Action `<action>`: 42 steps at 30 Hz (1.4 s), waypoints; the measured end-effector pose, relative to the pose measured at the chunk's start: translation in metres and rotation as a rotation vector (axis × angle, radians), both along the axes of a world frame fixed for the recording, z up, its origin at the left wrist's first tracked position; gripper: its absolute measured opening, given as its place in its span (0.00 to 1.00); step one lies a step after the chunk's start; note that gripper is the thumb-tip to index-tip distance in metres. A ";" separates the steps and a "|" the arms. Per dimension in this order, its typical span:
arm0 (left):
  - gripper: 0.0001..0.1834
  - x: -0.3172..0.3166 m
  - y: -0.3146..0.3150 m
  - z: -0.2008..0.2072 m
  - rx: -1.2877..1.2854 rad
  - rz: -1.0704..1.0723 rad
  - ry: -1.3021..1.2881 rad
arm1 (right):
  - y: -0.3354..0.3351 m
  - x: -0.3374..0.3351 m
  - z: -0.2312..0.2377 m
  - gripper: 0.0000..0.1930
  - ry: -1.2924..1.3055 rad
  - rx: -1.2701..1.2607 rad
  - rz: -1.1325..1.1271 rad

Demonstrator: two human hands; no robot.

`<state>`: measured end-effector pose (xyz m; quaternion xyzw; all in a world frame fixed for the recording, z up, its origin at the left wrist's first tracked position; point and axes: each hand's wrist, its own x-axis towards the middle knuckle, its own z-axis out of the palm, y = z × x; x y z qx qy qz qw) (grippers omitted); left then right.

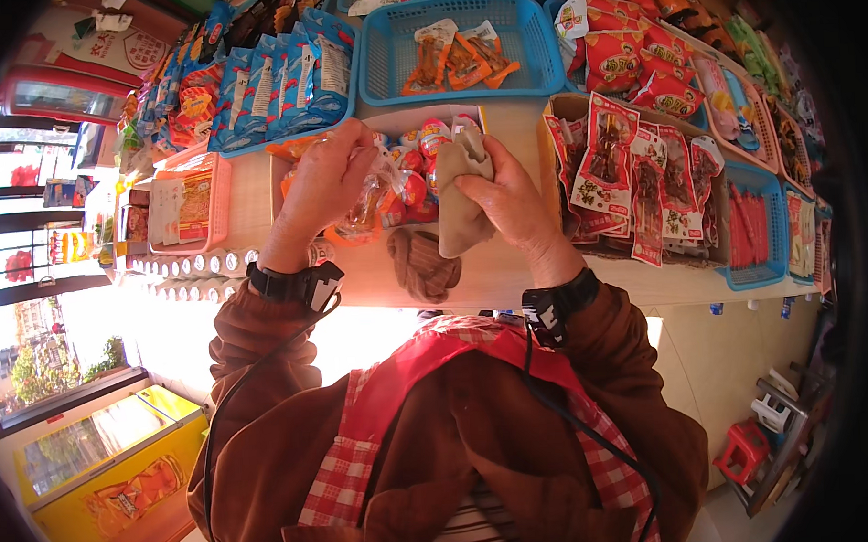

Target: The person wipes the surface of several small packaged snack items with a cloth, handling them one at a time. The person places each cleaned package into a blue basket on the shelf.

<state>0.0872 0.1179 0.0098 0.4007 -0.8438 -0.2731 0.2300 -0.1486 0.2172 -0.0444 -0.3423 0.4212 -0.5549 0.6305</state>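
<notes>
My left hand (328,184) is closed on a clear plastic snack packet (363,214) with orange at its lower edge; the contents look brownish but are hard to make out. In my right hand (510,197) is a folded beige cloth (462,208), gripped between thumb and fingers. Just beyond both hands sits a cardboard box of round red-and-white wrapped sweets (433,135), partly hidden by the packet and the cloth. A crumpled brown cloth (422,264) lies on the table between my forearms.
Blue baskets (370,68) of packaged snacks line the back. A box of red snack packets (631,173) stands at the right, beside a blue basket of pink sticks (753,231). At left are a pink basket (223,197) and a row of small bottles (199,263).
</notes>
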 end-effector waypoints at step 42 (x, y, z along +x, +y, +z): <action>0.17 -0.056 0.103 -0.047 0.639 0.107 0.664 | 0.007 0.028 0.015 0.23 0.683 -0.582 -0.246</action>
